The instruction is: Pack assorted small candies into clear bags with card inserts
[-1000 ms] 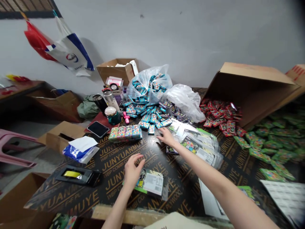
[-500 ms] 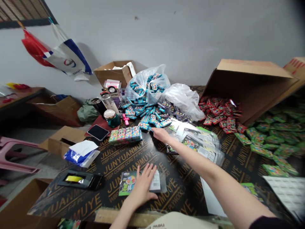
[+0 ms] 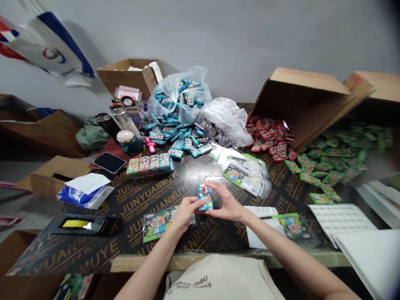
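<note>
In front of me both hands meet over the dark table at a small blue candy box [image 3: 205, 197] with colourful print. My left hand [image 3: 186, 213] pinches its lower left side between thumb and fingers. Around its right side curls my right hand [image 3: 228, 203], fingertips at the upper edge and thumb at the lower edge. Just behind it a pale printed item [image 3: 213, 179] shows, partly hidden by my right fingers. A printed plastic sleeve [image 3: 156, 225] with a green and black card lies flat under my left forearm and hand.
Blue boxes [image 3: 187, 143] spill from a clear bag [image 3: 195, 100]. Red packs [image 3: 275, 137] and green packs [image 3: 331, 160] lie by tipped cartons [image 3: 308, 79]. Stacked sleeves [image 3: 246, 173] lie right of centre. A wrapped multicolour block [image 3: 150, 165], phone [image 3: 109, 162] and flasks [image 3: 125, 118] stand left.
My right hand has come back from the blue pile towards me, bringing a blue candy box. My left hand has lifted off the sleeve and now grips the box too. The view has shifted right.
</note>
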Demonstrator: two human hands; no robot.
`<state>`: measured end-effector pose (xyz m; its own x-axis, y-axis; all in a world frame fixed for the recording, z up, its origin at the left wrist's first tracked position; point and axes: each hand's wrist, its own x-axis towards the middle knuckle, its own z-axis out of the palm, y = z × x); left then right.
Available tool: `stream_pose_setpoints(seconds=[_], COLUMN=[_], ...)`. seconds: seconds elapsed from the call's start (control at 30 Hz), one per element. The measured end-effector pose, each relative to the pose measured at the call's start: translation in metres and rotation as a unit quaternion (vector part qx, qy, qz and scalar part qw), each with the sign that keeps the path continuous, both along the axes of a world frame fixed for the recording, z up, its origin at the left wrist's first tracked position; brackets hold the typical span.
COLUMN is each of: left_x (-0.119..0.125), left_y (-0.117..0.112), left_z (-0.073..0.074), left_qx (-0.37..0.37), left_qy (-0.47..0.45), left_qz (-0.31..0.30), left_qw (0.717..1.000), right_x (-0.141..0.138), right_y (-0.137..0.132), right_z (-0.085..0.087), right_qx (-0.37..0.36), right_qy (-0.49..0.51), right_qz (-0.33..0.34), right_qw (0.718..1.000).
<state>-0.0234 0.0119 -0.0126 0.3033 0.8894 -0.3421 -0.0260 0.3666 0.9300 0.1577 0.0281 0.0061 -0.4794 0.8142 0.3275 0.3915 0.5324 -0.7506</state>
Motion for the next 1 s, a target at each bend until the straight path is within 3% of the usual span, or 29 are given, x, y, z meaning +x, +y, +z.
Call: stream_pose_setpoints(seconds=[0.1,0.17,0.23,0.3,0.4,0.67,0.87,0.93,1.0], left_x=[-0.021,-0.042,-0.059,-0.067,-0.063,-0.037,-0.035,-0.033,-0.031], left_y=[-0.007,-0.011,-0.015,-0.017,-0.017,-0.013,-0.008,-0.007,-0.007], left_z=[-0.004,-0.011,-0.019,-0.026,-0.027,-0.012,-0.017,-0.018,-0.020], left_qx=[0.147,0.260,0.317,0.337,0.369,0.408,0.409,0.407,0.404], left_qy=[0.134,0.297,0.434,0.488,0.473,0.430,0.426,0.423,0.420], left_qz=[-0.083,-0.123,-0.153,-0.164,-0.160,-0.166,-0.140,-0.140,-0.144], left_qw=[0.977,0.911,0.829,0.788,0.784,0.788,0.794,0.798,0.800], right_x=[0.008,0.013,0.016,0.016,0.011,0.012,0.011,0.010,0.013], right_y=[-0.009,-0.012,-0.014,-0.016,-0.021,-0.021,-0.028,-0.022,-0.005], right_z=[-0.015,-0.029,-0.041,-0.049,-0.049,-0.034,-0.037,-0.039,-0.044], right_qx=[0.024,0.030,0.032,0.034,0.045,0.035,0.032,0.015,0.022], right_qy=[-0.016,-0.032,-0.055,-0.073,-0.084,-0.070,-0.055,-0.064,-0.081], right_qz=[-0.052,-0.082,-0.085,-0.072,-0.049,0.037,-0.033,-0.013,-0.057], right_qw=[0.998,0.996,0.994,0.994,0.994,0.996,0.997,0.998,0.995])
